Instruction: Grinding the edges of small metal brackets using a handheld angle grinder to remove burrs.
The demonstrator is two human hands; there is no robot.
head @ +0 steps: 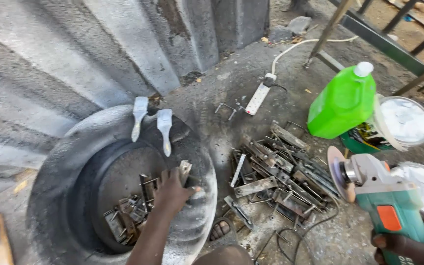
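My left hand (172, 192) reaches over the rim of a paint-coated tyre (60, 167) and grips a small metal piece (186, 171) at its inner edge. Several more metal pieces (128, 211) lie inside the tyre's hollow. My right hand (410, 245) holds a teal angle grinder (379, 194) by its body, disc facing left, at the lower right. Between the hands a pile of metal brackets (280, 172) lies on the ground.
Two paint brushes (152, 122) rest on the tyre's far rim. A green plastic jug (344, 100) and open paint tins (406, 120) stand at right. A white power strip (258, 95) lies beyond the pile. A corrugated painted wall (74, 54) rises at left. My sandalled foot (220, 230) is below.
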